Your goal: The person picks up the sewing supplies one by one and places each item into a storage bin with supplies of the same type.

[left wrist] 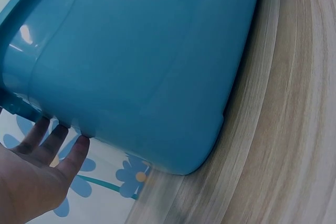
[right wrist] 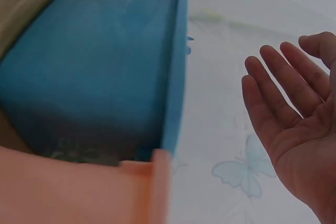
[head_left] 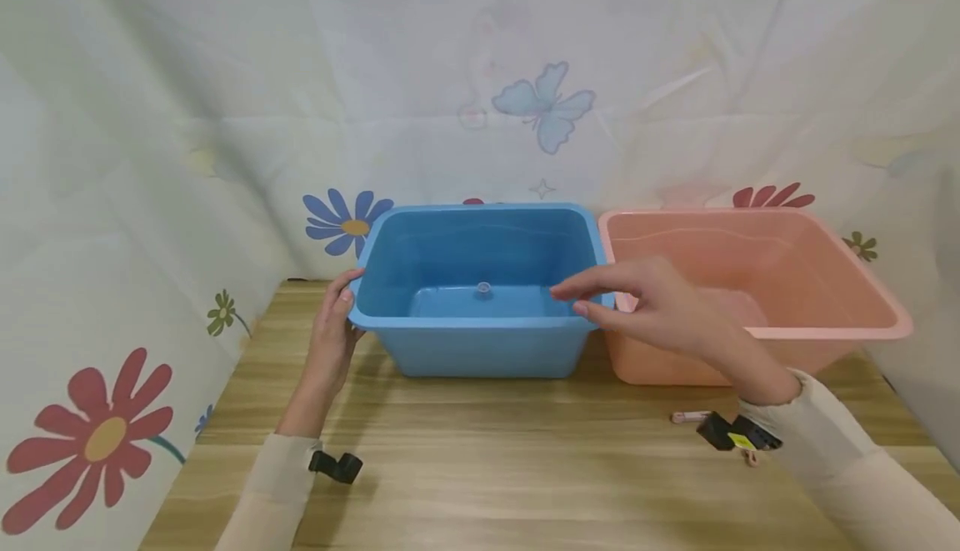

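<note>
A blue plastic tub (head_left: 480, 351) stands on the table, with a small, whitish round piece (head_left: 483, 288) on its floor. My left hand (head_left: 335, 326) holds its left rim, and in the left wrist view the fingertips (left wrist: 82, 142) meet the wall below the rim. Over the tub's right edge hovers my right hand (head_left: 648, 305), thumb and forefinger apart and nothing between them. In the right wrist view that hand (right wrist: 294, 114) shows its palm, with the fingers loosely extended.
A pink tub (head_left: 660, 359) stands right beside the blue one, partly behind my right hand. Small pinkish pieces (head_left: 690, 417) lie on the wooden table (head_left: 480, 468) near my right wrist, partly hidden by the wrist camera. A flower-printed cloth (head_left: 420, 117) hangs behind and at the sides.
</note>
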The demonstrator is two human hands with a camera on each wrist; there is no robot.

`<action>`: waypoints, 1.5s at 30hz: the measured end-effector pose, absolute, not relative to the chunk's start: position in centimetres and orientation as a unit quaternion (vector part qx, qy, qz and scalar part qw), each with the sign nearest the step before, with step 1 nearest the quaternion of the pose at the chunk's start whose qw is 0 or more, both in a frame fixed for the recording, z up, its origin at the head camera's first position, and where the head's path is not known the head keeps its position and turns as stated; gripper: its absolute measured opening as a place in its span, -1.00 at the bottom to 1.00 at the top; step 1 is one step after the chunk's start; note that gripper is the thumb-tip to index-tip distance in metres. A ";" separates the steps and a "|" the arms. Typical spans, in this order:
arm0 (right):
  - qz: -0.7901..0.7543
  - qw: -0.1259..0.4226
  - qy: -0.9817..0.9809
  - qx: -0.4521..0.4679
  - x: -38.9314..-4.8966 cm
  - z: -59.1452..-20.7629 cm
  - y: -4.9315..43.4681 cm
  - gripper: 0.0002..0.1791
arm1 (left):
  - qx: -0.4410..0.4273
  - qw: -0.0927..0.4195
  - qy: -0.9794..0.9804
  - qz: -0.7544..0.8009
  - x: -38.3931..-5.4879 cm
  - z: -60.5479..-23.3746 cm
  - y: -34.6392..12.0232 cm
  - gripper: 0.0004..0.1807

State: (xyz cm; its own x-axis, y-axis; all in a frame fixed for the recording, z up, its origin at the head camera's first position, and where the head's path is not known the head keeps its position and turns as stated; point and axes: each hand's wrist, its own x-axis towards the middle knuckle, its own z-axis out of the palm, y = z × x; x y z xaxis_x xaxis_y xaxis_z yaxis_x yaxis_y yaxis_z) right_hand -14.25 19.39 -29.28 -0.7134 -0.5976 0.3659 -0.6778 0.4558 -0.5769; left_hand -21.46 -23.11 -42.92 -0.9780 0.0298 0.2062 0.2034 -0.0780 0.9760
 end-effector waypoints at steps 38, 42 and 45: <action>0.223 0.158 -0.959 0.081 -2.9 -45.2 34.9 -0.45 | -0.086 0.059 -0.678 -0.728 -21.4 -43.1 -23.1 -0.50; 0.240 0.121 -0.962 0.057 -2.6 -45.9 35.6 -0.37 | -0.082 0.058 -0.683 -0.723 -21.3 -43.2 -23.2 -0.51; 0.243 0.088 -0.965 0.040 -2.6 -46.2 35.9 -0.33 | -0.078 0.062 -0.687 -0.720 -21.3 -43.2 -23.3 -0.51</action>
State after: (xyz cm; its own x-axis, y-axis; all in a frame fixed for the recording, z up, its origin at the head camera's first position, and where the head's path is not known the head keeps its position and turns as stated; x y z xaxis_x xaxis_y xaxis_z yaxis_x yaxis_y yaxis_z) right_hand -2.55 35.86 -46.22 -0.9812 -0.0337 0.1898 -0.1195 0.8789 -0.4619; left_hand -21.28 -23.34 -43.16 -0.9802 0.0178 0.1970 0.1960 -0.0480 0.9794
